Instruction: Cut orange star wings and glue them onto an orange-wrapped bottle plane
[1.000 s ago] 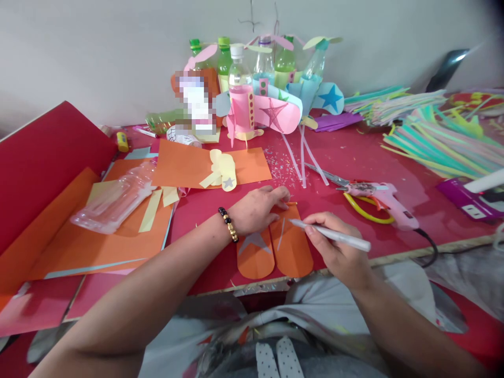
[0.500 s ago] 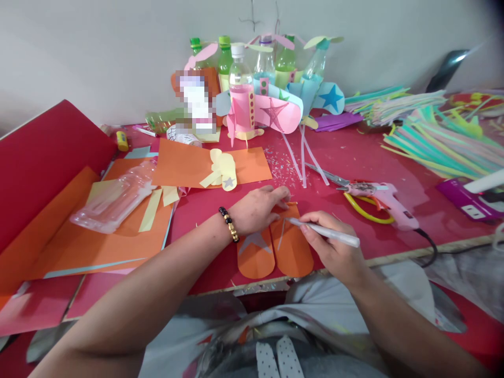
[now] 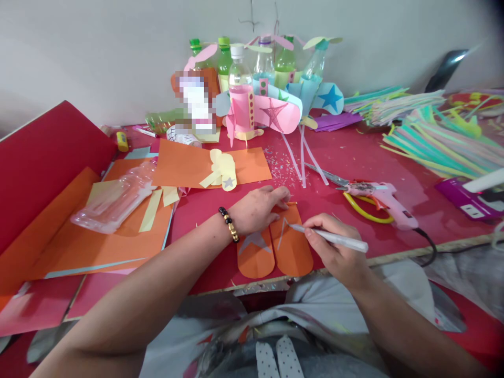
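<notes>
Orange cutout [image 3: 294, 249] under pen [image 3: 342, 240] (table edge [image 3: 394, 256] just beside)

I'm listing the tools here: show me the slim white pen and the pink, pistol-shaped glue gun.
Slim white pen [image 3: 340, 240], head view: exposed barrel behind the fingertips.
Pink, pistol-shaped glue gun [image 3: 397, 203], head view: upper part of its handle.

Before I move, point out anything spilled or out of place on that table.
Pale shreds lie scattered on the red table, right of the wide orange sheet, like spilled scraps. A clear bottle lies on its side on orange paper, unlike the pink-wrapped bottle standing upright behind.
</notes>
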Action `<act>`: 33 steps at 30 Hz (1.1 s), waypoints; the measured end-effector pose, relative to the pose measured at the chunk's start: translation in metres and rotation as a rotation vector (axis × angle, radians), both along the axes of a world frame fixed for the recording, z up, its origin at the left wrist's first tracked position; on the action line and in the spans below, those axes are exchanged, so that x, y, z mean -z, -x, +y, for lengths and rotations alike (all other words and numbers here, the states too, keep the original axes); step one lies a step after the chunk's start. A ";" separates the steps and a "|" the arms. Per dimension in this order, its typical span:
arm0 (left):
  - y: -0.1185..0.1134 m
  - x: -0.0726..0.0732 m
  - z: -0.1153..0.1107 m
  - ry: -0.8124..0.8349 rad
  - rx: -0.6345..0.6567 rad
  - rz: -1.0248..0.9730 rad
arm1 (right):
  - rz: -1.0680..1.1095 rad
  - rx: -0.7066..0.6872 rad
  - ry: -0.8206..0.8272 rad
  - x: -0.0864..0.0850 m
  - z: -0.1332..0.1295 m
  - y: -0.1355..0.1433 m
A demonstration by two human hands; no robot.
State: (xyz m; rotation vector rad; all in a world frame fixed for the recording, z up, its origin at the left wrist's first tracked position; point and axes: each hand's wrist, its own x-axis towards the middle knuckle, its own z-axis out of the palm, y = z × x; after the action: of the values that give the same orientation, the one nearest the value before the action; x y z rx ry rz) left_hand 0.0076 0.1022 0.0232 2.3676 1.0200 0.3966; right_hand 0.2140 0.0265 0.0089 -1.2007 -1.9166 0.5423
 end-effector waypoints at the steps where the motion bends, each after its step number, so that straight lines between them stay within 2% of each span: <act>1: 0.000 0.000 0.000 0.003 0.001 -0.002 | 0.001 -0.002 -0.004 0.000 0.000 -0.001; 24: 0.000 -0.001 -0.001 -0.008 0.000 0.030 | 0.097 -0.057 0.043 -0.006 -0.008 -0.014; 28: 0.001 0.000 0.000 -0.014 0.007 0.026 | 0.120 -0.066 0.065 -0.002 -0.012 -0.017; 33: 0.002 0.002 0.001 -0.009 0.011 0.001 | 0.143 -0.034 0.019 0.003 -0.014 -0.012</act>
State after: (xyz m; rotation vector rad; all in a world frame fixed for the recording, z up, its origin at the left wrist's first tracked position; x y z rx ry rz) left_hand 0.0060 0.1032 0.0216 2.3806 1.0067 0.3973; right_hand 0.2257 0.0128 0.0064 -1.1119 -1.8169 0.6488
